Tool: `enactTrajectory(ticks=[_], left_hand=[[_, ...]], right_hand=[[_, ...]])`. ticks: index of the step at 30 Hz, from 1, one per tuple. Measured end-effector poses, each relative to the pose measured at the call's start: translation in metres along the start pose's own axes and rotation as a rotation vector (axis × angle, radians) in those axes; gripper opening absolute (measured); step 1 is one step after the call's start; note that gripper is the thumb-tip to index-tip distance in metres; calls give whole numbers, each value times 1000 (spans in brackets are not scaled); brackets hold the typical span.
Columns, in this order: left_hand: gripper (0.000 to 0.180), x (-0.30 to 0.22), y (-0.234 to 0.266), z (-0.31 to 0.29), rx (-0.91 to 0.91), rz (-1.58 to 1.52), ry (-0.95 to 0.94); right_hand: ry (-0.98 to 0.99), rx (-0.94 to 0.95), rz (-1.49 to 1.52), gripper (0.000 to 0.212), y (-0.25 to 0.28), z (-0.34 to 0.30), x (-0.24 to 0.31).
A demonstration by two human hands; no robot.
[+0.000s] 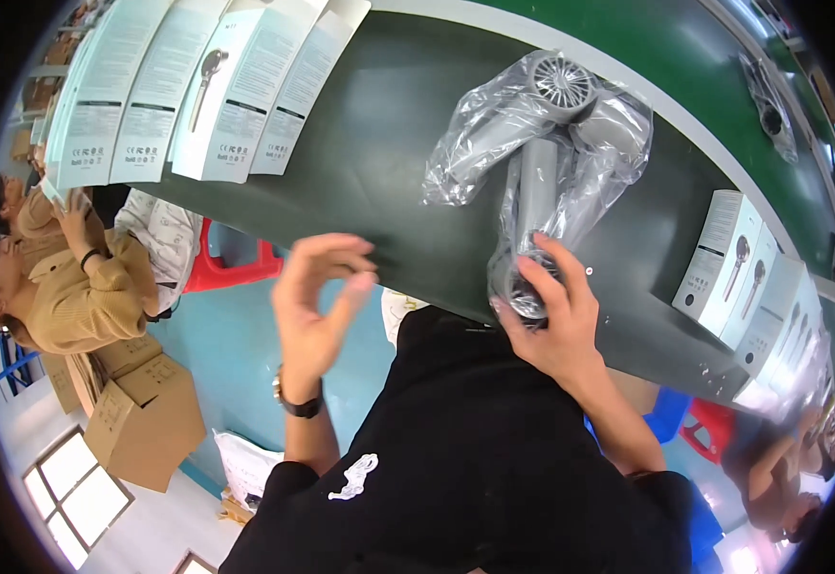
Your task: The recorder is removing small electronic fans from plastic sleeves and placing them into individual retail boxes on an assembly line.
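Observation:
At the near edge of the dark table, my right hand point(566, 325) is closed around the round head of a grey handheld fan point(536, 187) in a clear plastic bag. Its straight handle points away from me. Just beyond lie more bagged grey fans point(563, 84), crowded together; one turns its round, spoked grille upward. The bags overlap, so where each one ends is hard to see. My left hand point(317, 297) hovers near the table edge, left of the fans, fingers apart and holding nothing. A watch is on that wrist.
Tall white boxes point(236, 105) stand in a row at the far left of the table point(379, 124). More white boxes point(724, 263) stand at the right. Another bagged item point(769, 110) rests on the green surface beyond. A seated co-worker point(92, 277) is at left, near a red stool point(231, 268) and cartons point(145, 411).

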State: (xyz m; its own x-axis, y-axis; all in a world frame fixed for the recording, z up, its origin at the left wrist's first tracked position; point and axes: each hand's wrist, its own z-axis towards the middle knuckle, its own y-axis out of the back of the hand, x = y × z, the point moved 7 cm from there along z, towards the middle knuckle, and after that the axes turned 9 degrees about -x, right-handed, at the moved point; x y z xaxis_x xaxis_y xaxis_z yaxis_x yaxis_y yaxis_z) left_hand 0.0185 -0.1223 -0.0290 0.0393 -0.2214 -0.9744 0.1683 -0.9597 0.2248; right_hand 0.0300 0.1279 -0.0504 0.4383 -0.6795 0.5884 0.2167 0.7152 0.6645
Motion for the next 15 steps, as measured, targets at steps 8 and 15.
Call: enactTrajectory(ticks=[8,15], left_hand=[[75,-17,-141,-13,646,-733,534],[37,-47,-163,4,672,-794,200]], right_hand=[[154,10,233,45,71,-8,32],[-355,-418,732,124,98,10,0]])
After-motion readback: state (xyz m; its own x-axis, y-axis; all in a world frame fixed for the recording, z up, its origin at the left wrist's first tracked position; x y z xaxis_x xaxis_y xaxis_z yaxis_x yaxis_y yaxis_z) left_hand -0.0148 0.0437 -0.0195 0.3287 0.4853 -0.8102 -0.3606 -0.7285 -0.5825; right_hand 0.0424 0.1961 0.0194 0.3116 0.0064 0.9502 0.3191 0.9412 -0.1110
